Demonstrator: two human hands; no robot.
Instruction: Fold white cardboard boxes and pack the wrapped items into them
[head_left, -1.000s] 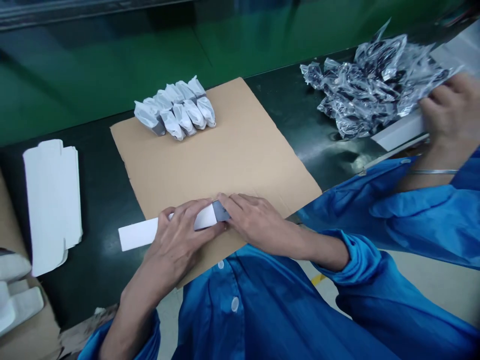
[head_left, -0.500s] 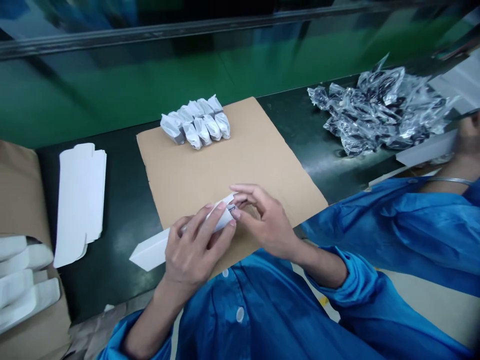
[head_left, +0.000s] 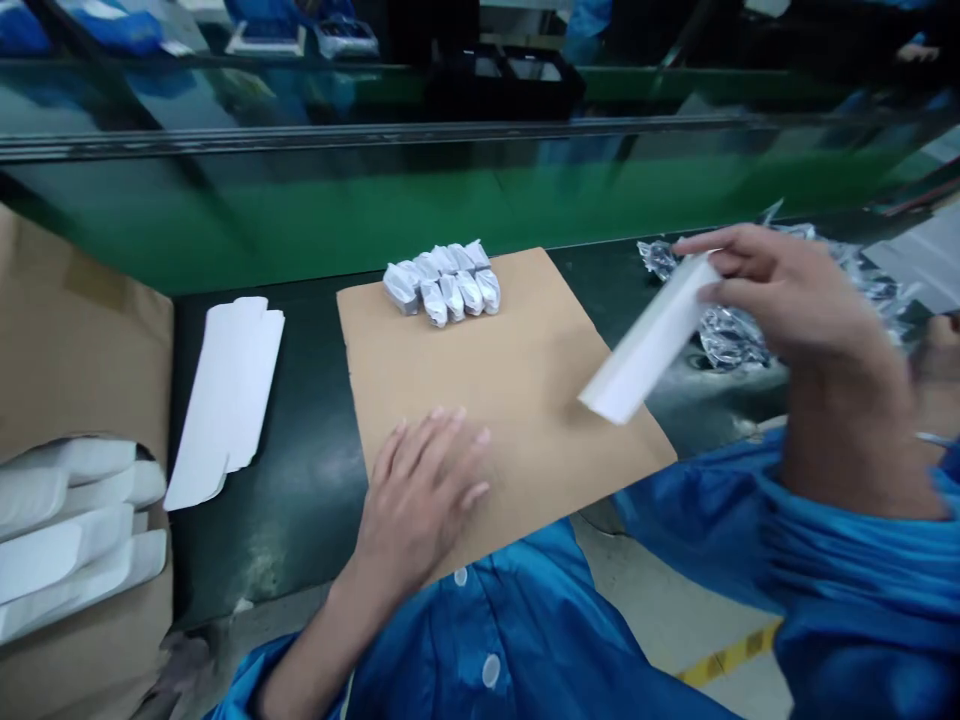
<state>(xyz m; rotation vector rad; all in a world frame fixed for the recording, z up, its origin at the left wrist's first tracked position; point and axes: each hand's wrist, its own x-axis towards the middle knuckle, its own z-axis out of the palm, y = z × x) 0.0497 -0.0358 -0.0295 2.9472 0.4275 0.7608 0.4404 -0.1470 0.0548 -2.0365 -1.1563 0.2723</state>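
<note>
A long white carton (head_left: 651,345) hangs tilted from my right hand (head_left: 787,285), whose fingers grip its upper end above the right side of the board. My left hand (head_left: 424,490) lies flat with fingers spread on the brown cardboard sheet (head_left: 525,400), holding nothing. Two rows of small white wrapped packets (head_left: 442,283) sit at the sheet's far edge. Beyond my right hand lies a pile of clear plastic bags (head_left: 731,335) with dark contents, partly hidden by that hand.
On the left, flat white carton blanks (head_left: 229,390) are stacked on the dark table (head_left: 315,520). An open brown box (head_left: 82,330) holds several white flattened cartons (head_left: 67,530). A green panel (head_left: 300,225) runs along the back. Part of another person's arm (head_left: 941,385) shows at right.
My right hand has lifted the white carton up and to the right. The left hand has let go of it and now rests on the cardboard. The view has shifted.
</note>
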